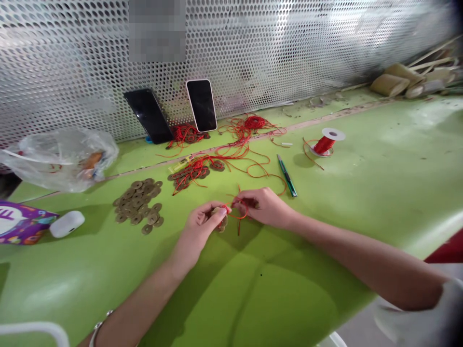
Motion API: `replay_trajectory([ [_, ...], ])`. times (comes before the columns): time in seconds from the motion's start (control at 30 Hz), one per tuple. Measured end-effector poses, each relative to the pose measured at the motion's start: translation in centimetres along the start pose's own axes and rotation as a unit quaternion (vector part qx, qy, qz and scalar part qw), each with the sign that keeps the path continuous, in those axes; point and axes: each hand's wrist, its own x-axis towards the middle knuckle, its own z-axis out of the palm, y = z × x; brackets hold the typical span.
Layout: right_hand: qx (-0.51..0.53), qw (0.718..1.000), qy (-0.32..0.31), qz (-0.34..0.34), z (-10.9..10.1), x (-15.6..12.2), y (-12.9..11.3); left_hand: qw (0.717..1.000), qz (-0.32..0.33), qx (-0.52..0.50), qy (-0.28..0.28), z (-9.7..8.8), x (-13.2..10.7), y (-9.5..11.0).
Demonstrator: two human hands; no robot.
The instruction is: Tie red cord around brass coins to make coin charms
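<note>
Perforated metal sheet [246,53], silvery with round holes, stands behind the grip along the far side of a green table [383,193]. Table: smooth, glossy; surface runs from beneath the hands to the near edge, which slants past the right forearm, and spreads widely to the right of the grip.

Left hand [198,229]: thumb and fingers pinched on brassy coins [223,224] tied with red cord [239,226]. Right hand [265,207]: fingertips closed on the cord, just beside the left; a loop bows between them.

Left of the grip: loose coins [139,197], round, dull brass, centre-holed, heaped. Beyond the grip: corded coins [190,174]; red cord tangle [254,122], fine and curling; two phones, one black [152,115], one white-rimmed [202,105], leaning on the sheet.

Right of the grip: slim green tool [287,176], near; white-flanged spool [333,134], farther, wound with red cord.

Far left: clear plastic bag [61,159], crumpled, an orange-brown item inside, indistinct; white rounded case [67,224], lid down, contents hidden, touching a purple printed packet [31,224].
</note>
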Motion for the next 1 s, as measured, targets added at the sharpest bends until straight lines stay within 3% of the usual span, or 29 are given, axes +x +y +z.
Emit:
replay_trajectory([
  [0.17, -0.005, 0.993, -0.119, 0.002, -0.6, -0.3, -0.9, 0.991, -0.007, -0.128, 0.041, -0.3, 0.5, 0.1],
  [0.27, -0.010, 0.988, -0.155, 0.000, -1.0, -0.7, -1.4, 0.975, 0.004, -0.204, 0.086, -0.3, 0.7, 0.4],
  [0.37, -0.062, 0.988, -0.137, -0.044, -1.4, -1.2, -1.8, 0.964, 0.010, -0.238, 0.121, -0.2, 0.8, 0.6],
  [0.43, -0.130, 0.980, -0.103, -0.113, -1.7, -1.5, -2.0, 0.959, 0.009, -0.247, 0.142, -0.1, 0.8, 0.6],
  [0.53, -0.225, 0.943, -0.043, -0.243, -1.8, -1.8, -2.2, 0.955, 0.002, -0.255, 0.154, 0.0, 0.8, 0.7],
  [0.6, -0.259, 0.919, -0.021, -0.296, -1.6, -1.9, -2.1, 0.955, -0.004, -0.257, 0.149, -0.1, 0.7, 0.7],
  [0.8, -0.280, 0.902, -0.033, -0.327, -0.3, -1.7, -1.4, 0.963, -0.011, -0.236, 0.133, -0.2, 0.7, 0.6],
  [1.0, -0.285, 0.882, 0.046, -0.372, -0.8, -2.3, -2.3, 0.979, 0.043, -0.128, 0.155, 0.2, 0.6, 0.1],
])
